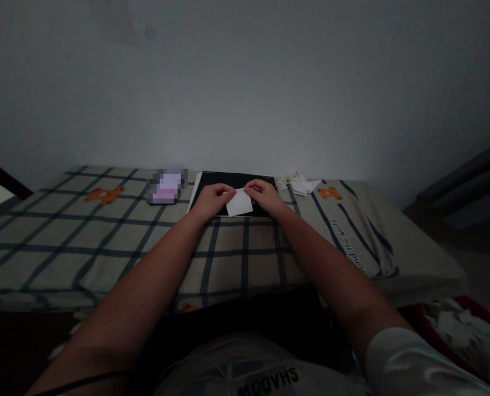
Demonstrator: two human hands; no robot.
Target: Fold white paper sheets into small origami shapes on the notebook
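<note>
Both my hands rest on a black board [236,181] that lies on a checked bedsheet [104,236]. Between them is a small white piece of paper [240,203], tilted, with its upper edge under my fingers. My left hand [212,199] pinches the paper's left top corner with curled fingers. My right hand [265,195] pinches the right top corner, fingers also curled.
A pile of small white paper pieces [300,184] lies just right of the board. A blurred pinkish object [166,187] sits to its left. The bed ends at a plain wall behind. More white scraps fill a red container [463,324] at the lower right.
</note>
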